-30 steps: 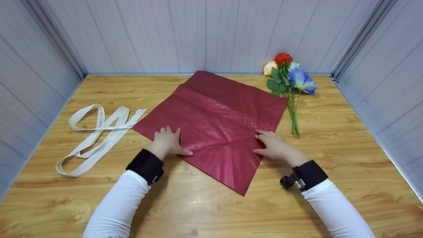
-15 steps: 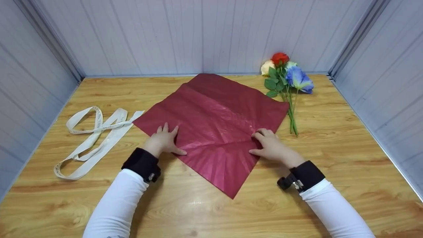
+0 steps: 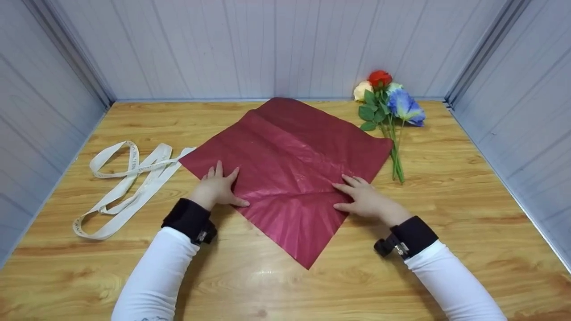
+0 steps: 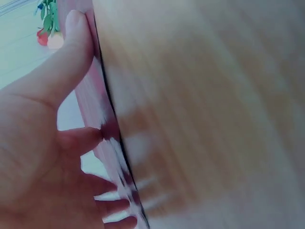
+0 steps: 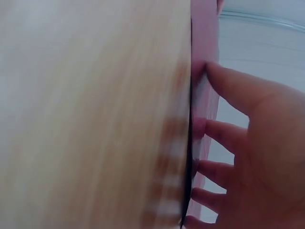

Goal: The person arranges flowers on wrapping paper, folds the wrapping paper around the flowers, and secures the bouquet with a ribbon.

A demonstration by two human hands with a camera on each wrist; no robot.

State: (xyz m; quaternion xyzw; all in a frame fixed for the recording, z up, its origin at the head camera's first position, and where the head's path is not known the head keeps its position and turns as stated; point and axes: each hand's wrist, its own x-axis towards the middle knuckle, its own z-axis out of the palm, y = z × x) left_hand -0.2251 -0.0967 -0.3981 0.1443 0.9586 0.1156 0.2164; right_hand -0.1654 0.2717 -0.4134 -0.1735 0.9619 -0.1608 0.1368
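A creased dark red sheet of wrapping paper [image 3: 285,165] lies on the wooden table, turned so one corner points toward the person. On its left edge rests the left hand [image 3: 216,189], fingers spread and thumb apart. The right hand [image 3: 368,199] touches the sheet's right edge with its fingertips, thumb held away from the fingers. Both wrist views show the fingertips on the paper [image 4: 88,102], with the thumb and fingers of the right hand [image 5: 271,148] apart. Neither hand pinches anything.
Artificial flowers [image 3: 390,100] in red, cream and blue lie at the back right, stems beside the paper's right corner. A looped white printed ribbon [image 3: 129,183] lies on the left, its end against the paper's left corner. Panel walls [image 3: 267,49] enclose the table [image 3: 263,290].
The paper's near corner has swung to the left. Both hands have shifted slightly left with it. The right fingers, more bent half a second ago, are straighter now. Flowers and ribbon stay put.
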